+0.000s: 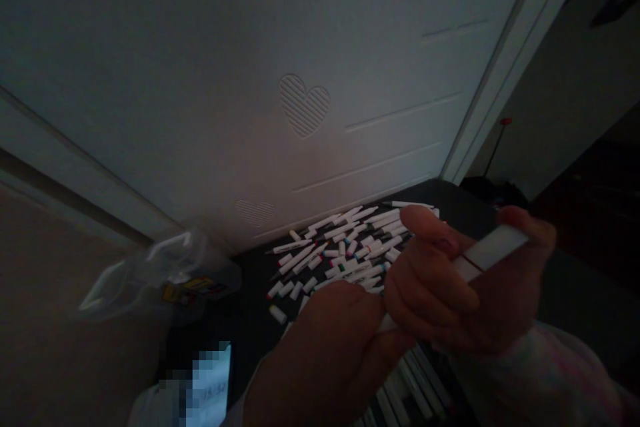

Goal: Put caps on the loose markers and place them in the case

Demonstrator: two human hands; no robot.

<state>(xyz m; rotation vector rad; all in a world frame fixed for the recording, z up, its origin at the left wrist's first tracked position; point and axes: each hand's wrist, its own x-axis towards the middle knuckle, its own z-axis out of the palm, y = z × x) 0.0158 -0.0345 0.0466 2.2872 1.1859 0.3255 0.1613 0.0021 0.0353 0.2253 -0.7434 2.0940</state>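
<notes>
In dim light, both my hands hold one white marker in front of me. My right hand is wrapped around its upper part, thumb and fingers closed on the barrel. My left hand is closed around the marker's lower end, just below the right hand. Beyond my hands, a heap of several white markers and loose caps lies on a dark surface. More white markers lie side by side under my hands.
A clear plastic box with white latches stands at the left on the dark surface. A white panel with embossed hearts rises behind the pile. A lit screen glows at the bottom left. Dark room space opens to the right.
</notes>
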